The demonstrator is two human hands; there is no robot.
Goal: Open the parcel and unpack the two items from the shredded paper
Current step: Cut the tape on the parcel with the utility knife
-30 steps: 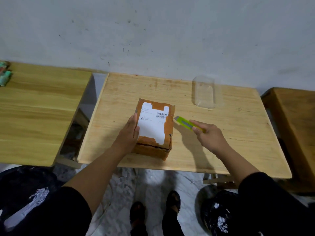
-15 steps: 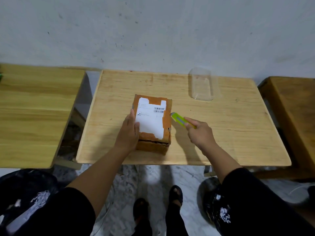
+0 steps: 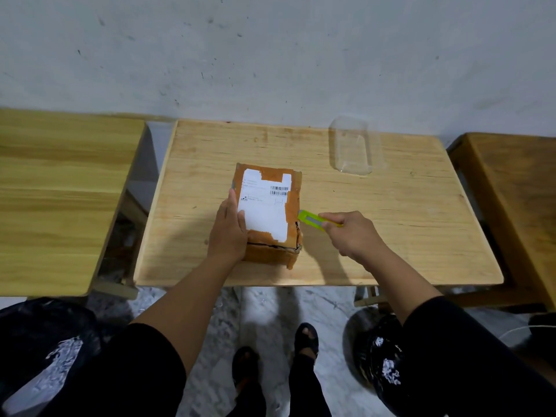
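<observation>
biggest risk, imo: the yellow-green plastic box cutter (image 3: 313,219) slips off the tape seam and skids toward the left hand (image 3: 230,233), bc that hand lies right alongside the box, on the side opposite the cutter. cause would be too much push w/ a shallow angle. 2nd risk: blade goes too deep and nicks whatever sits inside, since contents can't be seen. 3rd: the box slides on the smooth wooden table (image 3: 406,224) if the hold-down is weak.

the brown cardboard parcel w/ the white shipping label (image 3: 266,210) sits flat near the middle of the table, closer to the near edge, taped shut. near corner on the right looks torn/frayed, so a cut there may snag.

grip: right hand (image 3: 353,236) is curled closed around the cutter handle, tip pointing left and touching, or just beside, the parcel's right upper edge. can't tell if the blade is out. left hand lies flat, fingers loosely spread over the parcel's left edge and top, pressing not clasping.

clear plastic tray (image 3: 350,150) lies at the far side, well apart. black bags w/ white shreds (image 3: 51,350) on the floor near the feet.
</observation>
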